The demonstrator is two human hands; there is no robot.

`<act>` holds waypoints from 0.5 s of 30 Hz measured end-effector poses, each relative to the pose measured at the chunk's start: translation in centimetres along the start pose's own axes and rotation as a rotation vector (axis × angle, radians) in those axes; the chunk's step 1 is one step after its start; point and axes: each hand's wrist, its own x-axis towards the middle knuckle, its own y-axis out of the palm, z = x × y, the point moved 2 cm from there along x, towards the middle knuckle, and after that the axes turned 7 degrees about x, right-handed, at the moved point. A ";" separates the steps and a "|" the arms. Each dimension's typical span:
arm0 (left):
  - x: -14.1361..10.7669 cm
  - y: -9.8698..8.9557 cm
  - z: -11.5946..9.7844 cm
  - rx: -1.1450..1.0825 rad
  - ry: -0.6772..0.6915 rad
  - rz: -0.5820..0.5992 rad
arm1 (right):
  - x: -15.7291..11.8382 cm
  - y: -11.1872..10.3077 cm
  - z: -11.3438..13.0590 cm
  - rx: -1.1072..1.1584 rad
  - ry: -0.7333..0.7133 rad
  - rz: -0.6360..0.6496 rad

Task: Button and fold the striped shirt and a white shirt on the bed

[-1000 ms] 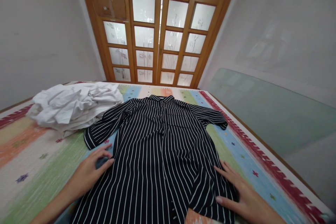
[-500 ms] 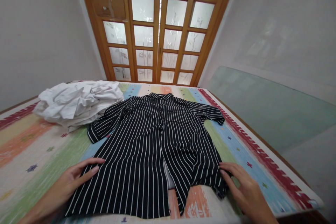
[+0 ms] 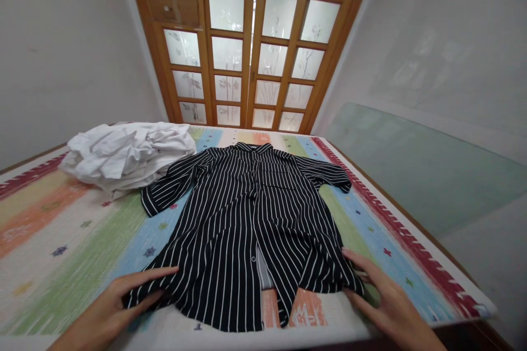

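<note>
A black short-sleeved shirt (image 3: 230, 230) with white stripes lies front up, collar at the far end and hem towards me. Its front parts near the hem, and a button and the grey inside show there. My left hand (image 3: 119, 301) is closed on the left side of the hem, index finger over the cloth and thumb lower down, with the fabric bunched between. At the right hem corner, my right hand (image 3: 382, 290) has the cloth between its fingers and thumb; some of its fingertips are hidden.
A heap of white cloth (image 3: 127, 156) sits at the left back, touching the shirt's left sleeve. The table is covered by a colourful striped cloth (image 3: 82, 263). Beyond stand wooden doors (image 3: 247, 82) with glass panes; a pale green panel (image 3: 411, 164) leans along the right wall.
My left hand has shifted right, drawing the left hem inward and bunching it. My right hand has spread the right corner outward, so that side lies flatter. The camera view has shifted slightly.
</note>
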 end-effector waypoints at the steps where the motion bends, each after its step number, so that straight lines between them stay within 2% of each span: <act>1: 0.3 -0.4 -0.6 -0.062 -0.028 -0.042 | 0.3 -0.2 0.1 0.014 0.005 -0.042; 5: 0.7 -1.9 -2.6 -0.376 -0.182 -0.336 | 1.1 -0.8 0.8 0.117 0.079 -0.188; 7: 0.8 -1.9 -3.1 -0.518 -0.256 -0.419 | 1.1 -0.8 1.0 0.210 0.163 -0.238; 11: 1.2 -1.1 -3.4 -0.600 -0.321 -0.380 | 1.0 -0.3 0.5 0.326 0.272 -0.310; 15: 0.7 -1.0 -3.0 -0.427 -0.305 -0.365 | 1.4 -0.1 0.5 0.359 0.256 -0.336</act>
